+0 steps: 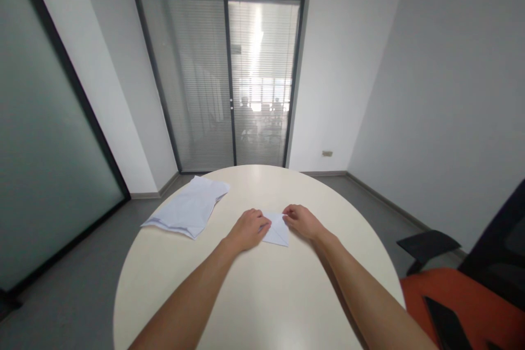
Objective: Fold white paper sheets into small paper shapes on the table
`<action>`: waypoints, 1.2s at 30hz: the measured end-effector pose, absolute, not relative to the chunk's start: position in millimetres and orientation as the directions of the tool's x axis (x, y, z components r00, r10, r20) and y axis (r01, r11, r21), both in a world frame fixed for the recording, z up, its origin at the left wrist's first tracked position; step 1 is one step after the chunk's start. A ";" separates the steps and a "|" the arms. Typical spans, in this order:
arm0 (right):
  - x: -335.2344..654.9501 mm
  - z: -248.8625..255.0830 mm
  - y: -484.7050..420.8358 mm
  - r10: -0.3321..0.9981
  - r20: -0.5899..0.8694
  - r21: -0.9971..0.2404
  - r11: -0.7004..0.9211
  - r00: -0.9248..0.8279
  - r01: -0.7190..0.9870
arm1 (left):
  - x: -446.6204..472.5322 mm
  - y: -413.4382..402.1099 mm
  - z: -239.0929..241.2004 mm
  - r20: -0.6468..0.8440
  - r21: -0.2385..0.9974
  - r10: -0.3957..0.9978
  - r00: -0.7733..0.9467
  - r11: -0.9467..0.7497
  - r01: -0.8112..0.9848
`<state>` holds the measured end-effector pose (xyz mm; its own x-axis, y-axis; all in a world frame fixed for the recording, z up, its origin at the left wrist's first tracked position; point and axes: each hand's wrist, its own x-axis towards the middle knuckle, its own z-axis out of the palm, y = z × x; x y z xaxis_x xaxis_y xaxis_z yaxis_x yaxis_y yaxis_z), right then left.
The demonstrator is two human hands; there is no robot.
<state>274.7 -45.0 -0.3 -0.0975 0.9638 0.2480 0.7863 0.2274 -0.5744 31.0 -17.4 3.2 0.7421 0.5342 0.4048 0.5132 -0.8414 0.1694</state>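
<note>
The left hand hides the nine o'clock side of the folded paper; whether the right hand touches its one o'clock corner is too small to tell. The view's edge cuts the chair at four, the table at six; shapes behind the blinds at twelve are blurred

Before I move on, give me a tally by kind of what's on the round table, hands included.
Folded paper: 1
Paper pile: 1 (its sheets can't be counted from here)
Hands: 2, left hand and right hand
Total: 4
</note>
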 end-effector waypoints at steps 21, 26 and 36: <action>246.2 1.3 -45.2 0.902 0.402 -0.713 0.415 -0.156 0.565 | 36.3 -18.5 2.0 0.433 0.353 0.731 0.527 -0.676 0.647; 251.1 -3.1 -44.0 0.920 0.389 -0.736 0.345 -0.053 0.582 | 35.4 -12.2 -0.6 0.452 0.465 0.800 0.394 -0.588 0.662; 248.8 -9.5 -39.8 0.944 0.326 -0.817 0.304 -0.042 0.490 | 35.9 -1.5 -7.2 0.452 0.739 0.855 0.254 -0.519 0.429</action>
